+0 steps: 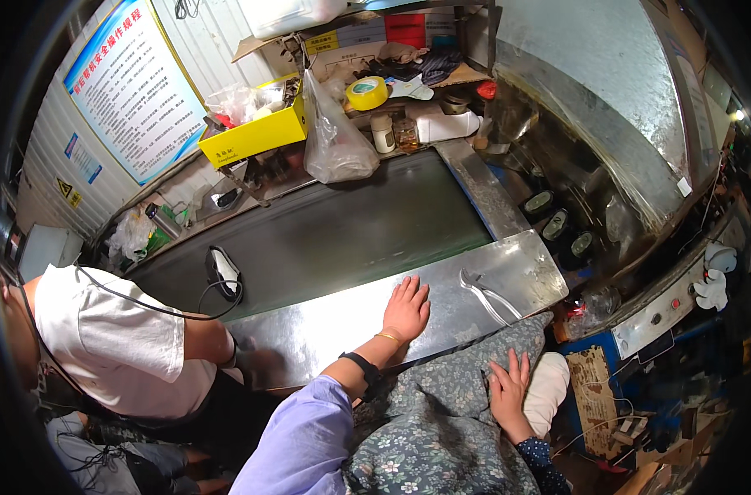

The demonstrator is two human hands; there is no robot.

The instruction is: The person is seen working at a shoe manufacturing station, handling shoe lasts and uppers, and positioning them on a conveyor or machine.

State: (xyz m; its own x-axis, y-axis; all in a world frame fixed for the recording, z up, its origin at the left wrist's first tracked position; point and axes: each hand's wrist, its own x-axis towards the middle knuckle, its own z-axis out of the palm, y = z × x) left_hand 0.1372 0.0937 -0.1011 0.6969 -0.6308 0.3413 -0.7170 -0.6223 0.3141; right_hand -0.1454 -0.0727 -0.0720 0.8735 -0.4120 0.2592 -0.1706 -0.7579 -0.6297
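My left hand (407, 311) lies flat on the shiny metal ledge (326, 330), fingers stretched out, holding nothing. To its right, a pair of metal pliers (487, 295) rests on the same ledge, apart from the hand. My right hand (510, 392) rests on the dark flowered apron (449, 396) over my lap, its fingers spread with nothing in them. Beyond the ledge runs a dark conveyor belt (367, 210); a black and white shoe (224, 271) sits on it at the left.
Close on the left is a co-worker in a white shirt (120, 330). Above the belt's far side hang a yellow box (256, 136) and a plastic bag (334, 132). A roll of yellow tape (367, 93) lies on the shelf. On the right stands a control panel (660, 318) with buttons.
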